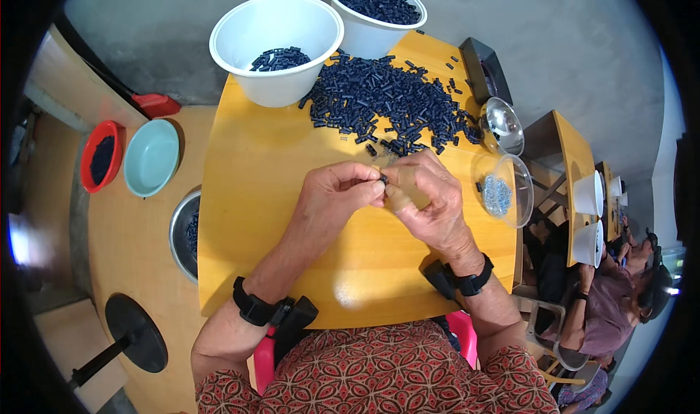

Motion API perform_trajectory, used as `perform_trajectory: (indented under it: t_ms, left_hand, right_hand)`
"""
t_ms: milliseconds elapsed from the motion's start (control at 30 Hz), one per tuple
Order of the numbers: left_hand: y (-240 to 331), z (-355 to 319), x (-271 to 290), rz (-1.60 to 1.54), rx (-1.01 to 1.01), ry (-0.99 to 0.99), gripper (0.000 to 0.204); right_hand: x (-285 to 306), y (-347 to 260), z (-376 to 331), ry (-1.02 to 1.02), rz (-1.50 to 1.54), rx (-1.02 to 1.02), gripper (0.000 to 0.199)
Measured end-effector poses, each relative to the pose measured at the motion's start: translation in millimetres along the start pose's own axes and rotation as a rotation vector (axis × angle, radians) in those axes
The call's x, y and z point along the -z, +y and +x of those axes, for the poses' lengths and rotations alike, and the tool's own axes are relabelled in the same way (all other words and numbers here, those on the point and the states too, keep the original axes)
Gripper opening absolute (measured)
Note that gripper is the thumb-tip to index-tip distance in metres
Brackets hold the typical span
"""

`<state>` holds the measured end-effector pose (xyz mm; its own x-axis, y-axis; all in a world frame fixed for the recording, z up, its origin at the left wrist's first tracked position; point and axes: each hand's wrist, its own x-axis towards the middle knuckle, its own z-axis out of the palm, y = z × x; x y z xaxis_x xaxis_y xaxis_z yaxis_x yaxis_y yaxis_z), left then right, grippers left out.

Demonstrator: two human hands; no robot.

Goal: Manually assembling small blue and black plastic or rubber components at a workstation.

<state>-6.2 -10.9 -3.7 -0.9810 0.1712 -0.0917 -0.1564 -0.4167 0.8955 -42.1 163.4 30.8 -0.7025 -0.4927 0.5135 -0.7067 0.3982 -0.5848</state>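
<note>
My left hand (337,192) and my right hand (425,192) meet over the middle of the yellow table. Between the left thumb and forefinger a small black plastic piece (383,179) is pinched. The right fingertips press against its other side, and fingers hide most of it. Just beyond my hands spreads a heap of small black plastic pieces (386,97), a few lying loose near the fingertips. To the right of my right hand a clear bowl (522,188) holds small, shiny, pale bluish parts (497,195). Both wrists wear black straps with a black module.
Two white tubs, one (240,31) partly filled and one (350,38) full of black pieces, stand at the back. A clear bowl (503,122) and black tray (485,68) sit right. Left on the floor are a red basin (89,162), teal basin (149,159) and metal bowl (175,232).
</note>
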Motion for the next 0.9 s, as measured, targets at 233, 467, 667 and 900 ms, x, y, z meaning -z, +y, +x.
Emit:
perform_trajectory:
  t_ms: [233,467,667,900]
  left_hand:
    - [-3.1,3.6,1.0,-0.13,0.081,0.03,0.015]
    - [-5.0,0.9,-0.8,-0.084,0.06,0.046,0.014]
    - [2.7,-1.5,0.2,-0.057,0.098,0.011,0.021]
    - [-3.4,3.3,3.6,-0.037,0.084,0.008,0.019]
  right_hand:
    - [4.2,-5.4,3.0,-0.1,-0.126,-0.016,0.042]
    - [5.5,-2.0,11.1,-0.146,-0.298,0.185,0.041]
    - [6.3,-5.0,13.4,-0.126,-0.305,0.197,0.036]
    - [15.1,-6.2,26.5,-0.194,-0.44,0.254,0.028]
